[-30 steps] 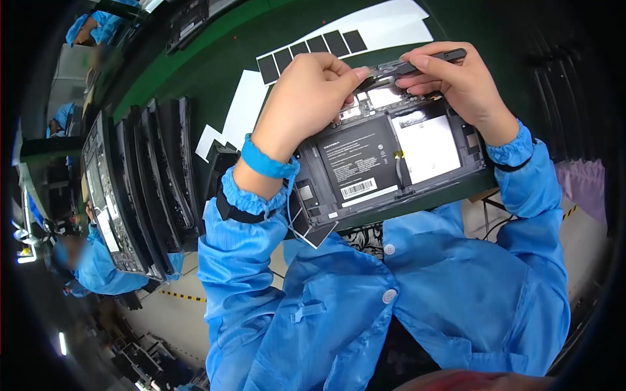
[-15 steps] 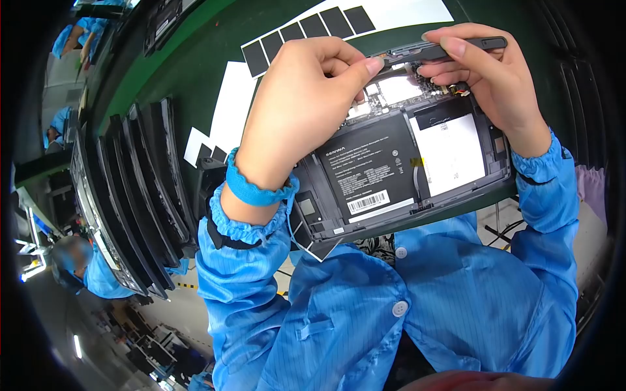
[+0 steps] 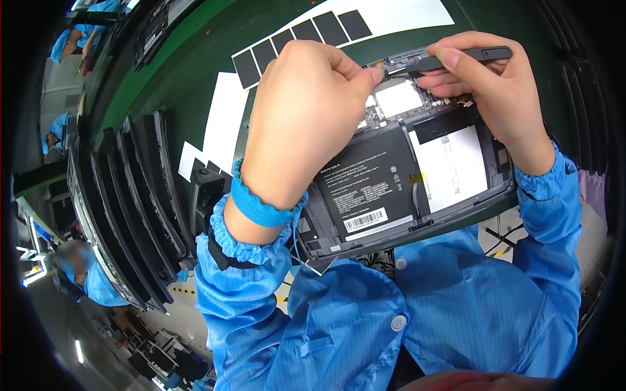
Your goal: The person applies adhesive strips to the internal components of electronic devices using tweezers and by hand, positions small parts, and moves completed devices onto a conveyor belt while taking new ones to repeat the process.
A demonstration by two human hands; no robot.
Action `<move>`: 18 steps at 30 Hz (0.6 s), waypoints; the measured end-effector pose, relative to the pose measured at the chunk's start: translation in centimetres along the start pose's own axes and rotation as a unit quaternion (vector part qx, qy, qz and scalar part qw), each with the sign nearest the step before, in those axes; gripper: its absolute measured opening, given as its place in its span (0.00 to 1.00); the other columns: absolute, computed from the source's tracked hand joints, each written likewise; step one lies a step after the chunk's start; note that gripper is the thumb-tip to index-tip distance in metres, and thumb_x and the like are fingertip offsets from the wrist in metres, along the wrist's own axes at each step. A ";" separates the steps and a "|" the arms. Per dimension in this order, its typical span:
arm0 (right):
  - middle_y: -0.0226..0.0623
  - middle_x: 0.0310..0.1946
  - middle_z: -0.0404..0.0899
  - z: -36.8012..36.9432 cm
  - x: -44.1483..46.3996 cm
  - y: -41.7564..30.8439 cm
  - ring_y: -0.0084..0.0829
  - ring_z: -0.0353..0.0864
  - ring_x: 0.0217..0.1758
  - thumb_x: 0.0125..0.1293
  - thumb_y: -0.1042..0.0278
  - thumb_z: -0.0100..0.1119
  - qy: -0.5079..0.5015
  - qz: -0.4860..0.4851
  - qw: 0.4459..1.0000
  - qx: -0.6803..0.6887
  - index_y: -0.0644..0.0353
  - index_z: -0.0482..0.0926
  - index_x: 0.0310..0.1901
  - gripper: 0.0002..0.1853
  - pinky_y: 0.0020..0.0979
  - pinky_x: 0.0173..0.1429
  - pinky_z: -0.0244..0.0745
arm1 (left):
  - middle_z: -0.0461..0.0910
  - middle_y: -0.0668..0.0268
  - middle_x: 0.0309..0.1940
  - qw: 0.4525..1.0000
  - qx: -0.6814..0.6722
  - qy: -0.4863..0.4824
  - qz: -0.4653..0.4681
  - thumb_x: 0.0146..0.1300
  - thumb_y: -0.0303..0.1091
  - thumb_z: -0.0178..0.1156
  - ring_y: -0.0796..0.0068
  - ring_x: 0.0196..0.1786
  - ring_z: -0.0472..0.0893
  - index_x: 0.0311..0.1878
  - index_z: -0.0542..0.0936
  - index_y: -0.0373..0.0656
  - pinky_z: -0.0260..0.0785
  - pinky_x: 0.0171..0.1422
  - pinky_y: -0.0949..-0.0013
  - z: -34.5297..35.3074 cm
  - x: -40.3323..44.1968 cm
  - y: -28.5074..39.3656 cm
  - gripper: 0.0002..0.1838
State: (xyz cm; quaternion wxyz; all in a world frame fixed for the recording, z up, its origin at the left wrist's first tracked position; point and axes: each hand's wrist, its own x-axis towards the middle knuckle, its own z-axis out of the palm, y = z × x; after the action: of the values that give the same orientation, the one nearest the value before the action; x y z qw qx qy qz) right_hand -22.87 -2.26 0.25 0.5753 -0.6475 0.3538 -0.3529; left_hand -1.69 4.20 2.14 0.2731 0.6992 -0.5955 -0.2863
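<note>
An opened tablet housing [image 3: 313, 242] lies on the table in front of me, with a black battery [image 3: 365, 189] and a white-labelled part [image 3: 451, 166] inside it. Along its far side runs a circuit board [image 3: 430, 98] with small coloured wires. My right hand [image 3: 486, 81] grips black tweezers [image 3: 479, 57], whose tip points left to the housing's far edge. Close to that tip, my left hand [image 3: 316, 98] is closed, thumb and index finger pinched at the far edge. What lies between those fingers is too small to make out.
Black rectangular pads on a white sheet [image 3: 417, 16] lie beyond the tablet. Several dark panels [image 3: 140, 208] stand in a row at the left. A black fixture [image 3: 207, 189] is beside my left sleeve. Another person [image 3: 98, 277] is at the far left.
The tweezers have come down to the housing's far edge and their tip is now beside my left fingertips. The tablet is tilted slightly differently.
</note>
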 end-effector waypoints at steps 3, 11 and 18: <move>0.46 0.38 0.86 0.0 0.0 0.1 0.36 0.90 0.40 0.70 0.67 0.61 -0.005 -0.008 1.000 0.006 0.69 0.82 0.47 0.13 0.29 0.44 0.86 | 0.80 0.66 0.16 1.000 0.013 0.005 -0.003 0.61 0.34 0.69 0.85 0.19 0.75 0.31 0.83 0.29 0.64 0.23 0.78 0.1 0.0 0.0 0.14; 0.48 0.39 0.85 0.2 -0.1 -0.3 0.33 0.89 0.41 0.69 0.72 0.62 -0.004 0.017 0.999 0.027 0.72 0.82 0.46 0.10 0.27 0.45 0.86 | 0.80 0.65 0.16 0.999 0.036 -0.016 -0.014 0.59 0.37 0.70 0.83 0.18 0.76 0.29 0.85 0.30 0.64 0.22 0.76 -0.3 0.6 0.3 0.15; 0.48 0.38 0.85 0.3 0.0 -0.2 0.34 0.89 0.40 0.69 0.73 0.62 -0.006 -0.002 0.999 0.046 0.73 0.82 0.44 0.10 0.28 0.45 0.86 | 0.79 0.65 0.13 0.987 0.092 -0.102 -0.086 0.57 0.41 0.71 0.80 0.16 0.76 0.25 0.85 0.34 0.65 0.22 0.74 -1.8 1.7 2.1 0.18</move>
State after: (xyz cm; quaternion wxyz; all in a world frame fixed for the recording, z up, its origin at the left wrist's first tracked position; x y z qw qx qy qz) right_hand -22.61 -2.04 0.42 0.6060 -0.6231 0.3326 -0.3659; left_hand -1.64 2.27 4.77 0.1200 0.7372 -0.5814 -0.3227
